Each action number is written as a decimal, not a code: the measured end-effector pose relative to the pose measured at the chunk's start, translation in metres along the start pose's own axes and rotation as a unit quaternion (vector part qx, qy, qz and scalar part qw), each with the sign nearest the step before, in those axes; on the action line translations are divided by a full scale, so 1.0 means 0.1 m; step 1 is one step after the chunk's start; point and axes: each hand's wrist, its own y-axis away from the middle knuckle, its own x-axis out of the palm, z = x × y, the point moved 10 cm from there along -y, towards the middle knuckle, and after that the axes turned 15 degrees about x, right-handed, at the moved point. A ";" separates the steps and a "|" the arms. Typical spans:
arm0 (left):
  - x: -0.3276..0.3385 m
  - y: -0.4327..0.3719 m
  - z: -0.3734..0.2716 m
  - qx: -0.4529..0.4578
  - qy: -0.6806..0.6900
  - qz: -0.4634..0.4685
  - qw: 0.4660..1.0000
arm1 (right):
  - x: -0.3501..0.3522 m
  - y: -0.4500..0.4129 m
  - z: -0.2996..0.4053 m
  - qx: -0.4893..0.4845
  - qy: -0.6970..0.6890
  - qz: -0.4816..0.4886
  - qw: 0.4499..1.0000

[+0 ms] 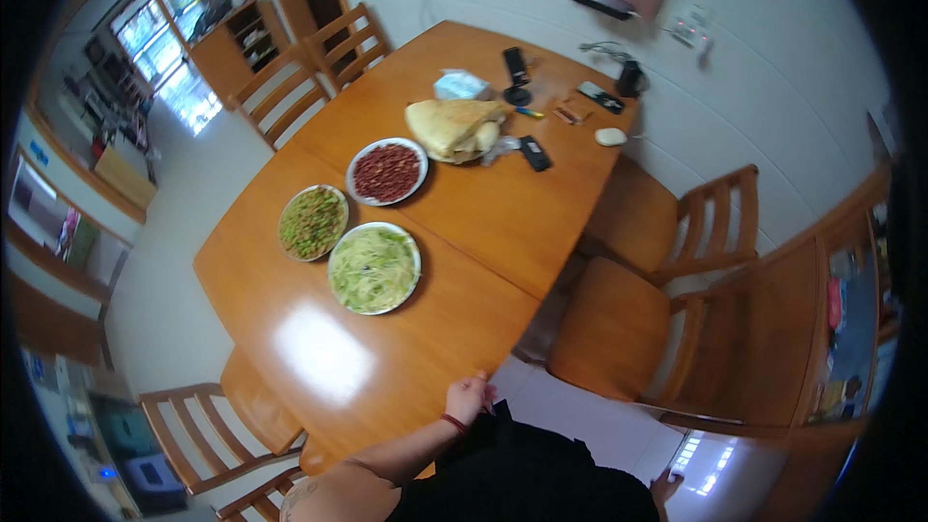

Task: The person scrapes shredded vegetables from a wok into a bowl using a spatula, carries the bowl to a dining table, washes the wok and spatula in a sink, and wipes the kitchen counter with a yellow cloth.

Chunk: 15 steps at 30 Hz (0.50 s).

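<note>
My left hand (470, 397) rests at the near edge of the wooden dining table (464, 290), a dark red band around its wrist; its fingers are too small to read exactly. At the lower right, my right hand (664, 484) hangs beside my body, away from the table, partly hidden. On the table stand a dish of pale green shredded vegetable (373, 268), a dish of chopped green food with brown bits (314, 223) and a plate of red peanuts (386, 172). Behind them lies a large piece of flatbread (453, 123).
A tissue pack (462, 85), a phone on a stand (516, 67), another phone (600, 97), a black device (535, 153) and a white mouse (610, 137) lie towards the wall. Wooden chairs (612, 333) flank the table. A wooden cabinet (768, 333) stands at the right.
</note>
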 end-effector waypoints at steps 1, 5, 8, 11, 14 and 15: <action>0.15 0.09 0.13 -0.025 -0.059 0.049 0.997 | -0.14 -0.04 -0.59 0.013 -0.015 -0.002 1.000; 0.56 0.13 0.21 0.180 -0.227 0.145 0.946 | -0.02 0.78 -2.95 0.510 -0.473 0.177 0.696; 0.90 0.29 0.23 0.192 -0.321 0.165 0.913 | -0.84 1.26 -3.95 0.312 -0.142 -0.028 0.939; 1.36 0.61 0.19 0.293 -0.320 0.250 0.866 | -1.01 2.43 -4.49 0.372 -0.017 -0.202 0.906; 1.66 0.84 0.25 0.362 -0.340 0.349 0.794 | -1.18 3.15 -3.08 0.427 -0.083 -0.255 0.864; 1.96 1.05 -0.05 0.440 -0.357 0.377 0.733 | -1.05 3.31 -2.99 0.487 -0.094 -0.259 0.828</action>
